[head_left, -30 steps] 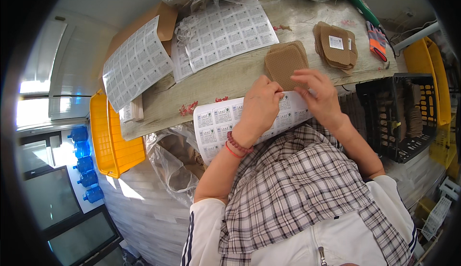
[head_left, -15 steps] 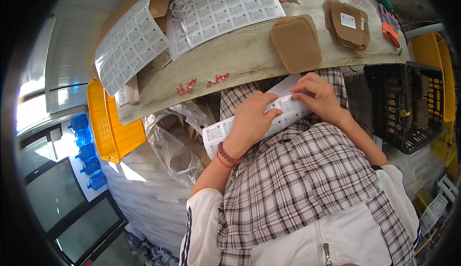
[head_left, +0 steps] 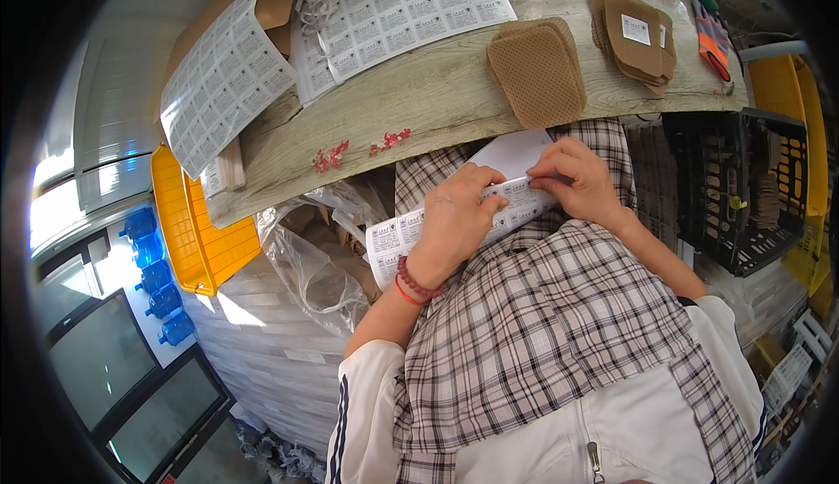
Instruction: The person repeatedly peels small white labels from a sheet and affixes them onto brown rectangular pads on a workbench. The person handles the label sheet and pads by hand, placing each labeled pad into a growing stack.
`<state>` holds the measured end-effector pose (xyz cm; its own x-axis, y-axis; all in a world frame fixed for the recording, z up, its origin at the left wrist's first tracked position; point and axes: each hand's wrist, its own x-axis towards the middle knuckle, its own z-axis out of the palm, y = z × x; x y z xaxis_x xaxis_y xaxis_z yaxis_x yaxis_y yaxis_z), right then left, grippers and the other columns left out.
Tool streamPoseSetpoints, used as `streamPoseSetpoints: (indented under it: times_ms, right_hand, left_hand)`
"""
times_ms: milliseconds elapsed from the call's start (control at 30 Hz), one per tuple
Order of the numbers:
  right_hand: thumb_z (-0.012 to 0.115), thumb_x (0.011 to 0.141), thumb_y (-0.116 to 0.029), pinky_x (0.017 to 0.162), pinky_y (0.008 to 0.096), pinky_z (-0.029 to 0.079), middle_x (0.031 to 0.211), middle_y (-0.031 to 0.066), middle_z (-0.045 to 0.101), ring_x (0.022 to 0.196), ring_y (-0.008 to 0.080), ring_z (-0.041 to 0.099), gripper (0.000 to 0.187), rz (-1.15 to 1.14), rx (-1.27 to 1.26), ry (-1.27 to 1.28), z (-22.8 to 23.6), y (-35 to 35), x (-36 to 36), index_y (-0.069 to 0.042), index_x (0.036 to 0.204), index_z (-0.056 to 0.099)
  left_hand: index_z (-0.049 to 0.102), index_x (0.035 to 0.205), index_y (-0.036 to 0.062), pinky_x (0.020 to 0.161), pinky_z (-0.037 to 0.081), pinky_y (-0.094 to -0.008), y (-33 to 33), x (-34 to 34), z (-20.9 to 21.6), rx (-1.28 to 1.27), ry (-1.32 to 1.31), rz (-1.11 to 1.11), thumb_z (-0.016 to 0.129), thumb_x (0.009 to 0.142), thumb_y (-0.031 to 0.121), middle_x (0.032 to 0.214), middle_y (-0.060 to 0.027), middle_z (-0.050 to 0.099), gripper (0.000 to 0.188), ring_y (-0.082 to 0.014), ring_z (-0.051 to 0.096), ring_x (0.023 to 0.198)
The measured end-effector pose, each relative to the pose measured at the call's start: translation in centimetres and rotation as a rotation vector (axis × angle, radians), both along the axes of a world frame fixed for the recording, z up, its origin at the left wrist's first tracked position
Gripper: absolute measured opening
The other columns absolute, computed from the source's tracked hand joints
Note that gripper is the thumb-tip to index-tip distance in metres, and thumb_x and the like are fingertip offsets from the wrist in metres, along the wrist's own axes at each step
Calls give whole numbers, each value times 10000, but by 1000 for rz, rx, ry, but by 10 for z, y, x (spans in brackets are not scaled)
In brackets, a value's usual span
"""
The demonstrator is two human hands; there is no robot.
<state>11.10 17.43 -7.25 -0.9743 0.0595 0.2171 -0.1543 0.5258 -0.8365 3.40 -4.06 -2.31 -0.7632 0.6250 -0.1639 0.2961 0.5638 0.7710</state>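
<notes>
Across my lap lies a white label sheet [head_left: 391,237], bent over with rows of printed labels facing up. My left hand [head_left: 461,213] grips its middle, thumb and fingers closed on the paper. At its right end my right hand [head_left: 574,178] pinches the upper edge between thumb and fingertips. The sheet's plain white back [head_left: 511,153] shows beyond the fold. Just past my hands, on the table, sits a stack of brown textured pads [head_left: 536,73]. To its right, another brown pad stack [head_left: 634,42] bears a white label [head_left: 635,29] on top.
More label sheets [head_left: 411,20] lie on the wooden table [head_left: 419,90]; another sheet [head_left: 223,82] overhangs its left end. Orange-grey gloves [head_left: 712,38] rest at the right. A yellow crate [head_left: 205,230] stands left, a black crate [head_left: 743,195] right. Clear plastic [head_left: 310,257] hangs under the table.
My right hand has shifted slightly, still pinching the sheet's edge. More of the sheet's white back now shows beyond the fold. My left hand stays nearly in place. The whole view has shifted a little.
</notes>
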Motion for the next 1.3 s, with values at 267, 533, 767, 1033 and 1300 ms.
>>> streamPoseSetpoints:
  times_ms: [267, 533, 767, 1033, 1300]
  right_hand:
    - [855, 699, -43, 702, 324, 537, 900, 28, 689, 835, 216, 666, 197, -53, 88, 172, -6, -4, 0, -102, 862, 762]
    - [847, 710, -34, 699, 323, 532, 906, 29, 683, 832, 221, 657, 192, -150, -46, 28, -1, -13, 0, -90, 864, 747]
    - [831, 705, -21, 664, 331, 512, 894, 33, 686, 806, 222, 639, 179, -94, 108, 202, -6, -9, 2, -87, 833, 726]
    - [821, 734, 0, 761, 322, 497, 990, 50, 684, 897, 225, 621, 188, -77, 77, 176, -7, -8, 5, -76, 871, 717]
    - [759, 865, -40, 890, 296, 465, 1072, 44, 628, 980, 160, 580, 103, -56, -602, 29, 19, 7, 7, -54, 917, 670]
  left_hand:
    - [728, 1029, 6, 789, 543, -374, 2, -5, -3, 3, -17, 5, 767, 815, 93, 957, -148, 709, 234, -302, 696, 895]
    - [728, 1023, 10, 784, 549, -364, 3, -3, -6, 27, 19, -3, 765, 810, 70, 953, -145, 707, 224, -295, 700, 892]
    - [730, 1032, 12, 781, 549, -351, 3, -6, -6, 30, -30, -2, 766, 814, 69, 951, -141, 709, 229, -283, 701, 882]
    - [749, 1066, -16, 788, 535, -307, -4, -29, -12, 42, -386, -31, 742, 845, 74, 968, -112, 753, 239, -181, 693, 851]
    - [745, 1047, -16, 779, 531, -321, 7, -51, 1, -45, -364, -16, 719, 846, 75, 920, -120, 749, 222, -195, 691, 829]
